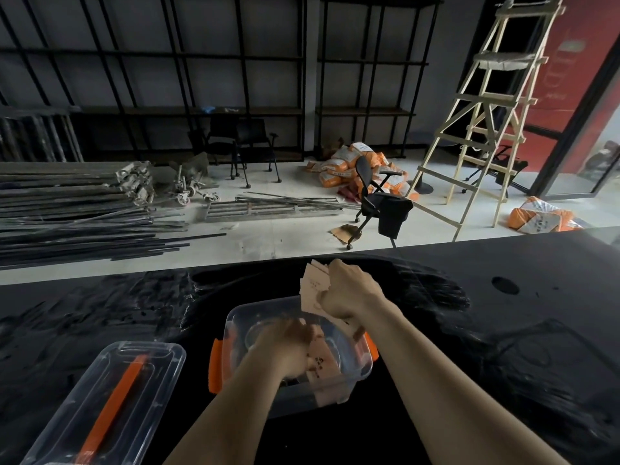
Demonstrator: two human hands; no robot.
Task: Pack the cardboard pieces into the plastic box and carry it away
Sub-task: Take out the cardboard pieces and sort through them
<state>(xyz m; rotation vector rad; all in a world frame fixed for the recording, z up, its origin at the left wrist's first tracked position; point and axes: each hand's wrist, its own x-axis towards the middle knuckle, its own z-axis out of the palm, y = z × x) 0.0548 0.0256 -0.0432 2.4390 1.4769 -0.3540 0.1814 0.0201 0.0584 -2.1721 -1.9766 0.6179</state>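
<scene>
A clear plastic box (235, 317) with orange side clips stands on the black table in front of me. My left hand (288, 350) is down inside the box, its fingers on cardboard pieces (323, 362) lying there; motion blur hides how it holds them. My right hand (352, 290) hovers over the box's far right corner and grips a fanned stack of cardboard pieces (313, 285).
The box's clear lid (110, 397) with an orange handle lies on the table at my lower left. The black table (503, 347) ends at a far edge, beyond which are an office chair (379, 199), a wooden ladder (486, 122), metal bars and orange sacks on the floor.
</scene>
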